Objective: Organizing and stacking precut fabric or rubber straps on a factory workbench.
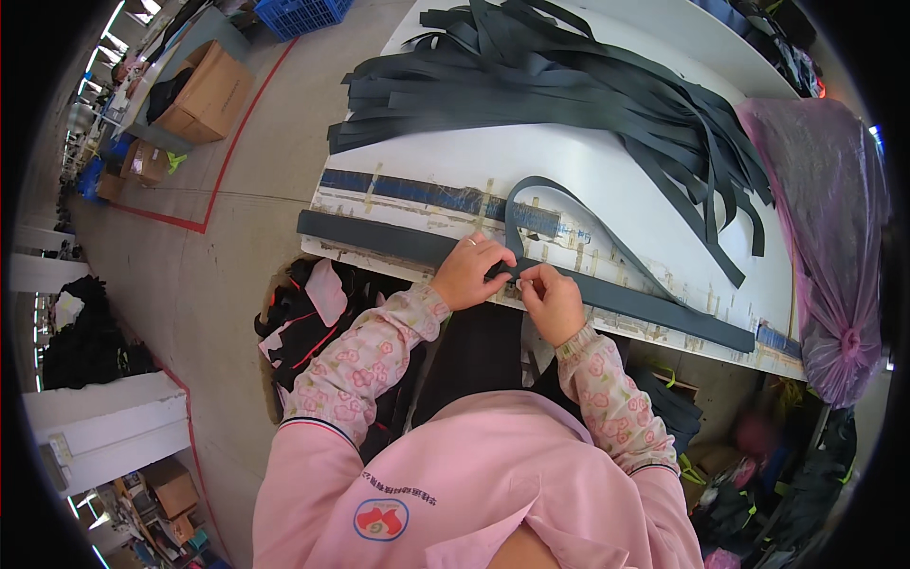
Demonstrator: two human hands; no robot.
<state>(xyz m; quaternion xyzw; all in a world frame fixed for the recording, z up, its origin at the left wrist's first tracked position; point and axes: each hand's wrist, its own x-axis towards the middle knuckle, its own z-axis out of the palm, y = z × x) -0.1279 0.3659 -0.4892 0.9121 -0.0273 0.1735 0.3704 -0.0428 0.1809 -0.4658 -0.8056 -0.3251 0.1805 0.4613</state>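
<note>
A long dark grey fabric strip [654, 308] lies along the near edge of the white table. Part of a grey strip rises in a loop [540, 182] and comes down at my fingers. My left hand [471, 272], with a ring on one finger, is closed and pinches the strip at the foot of this loop. Just to its right, my right hand [554, 302] is closed, with thumb and forefinger pinched on the strip. A tiny pale spot shows at its fingertips, too small to name. The fingertips of both hands almost meet.
A large heap of dark grey strips [531, 85] covers the table's far side. Worn tape and blue markings [417, 192] run along the white tabletop [569, 152]. A pink plastic bag [820, 237] hangs at the right. Dark cloth pieces [318, 303] fill a box below left.
</note>
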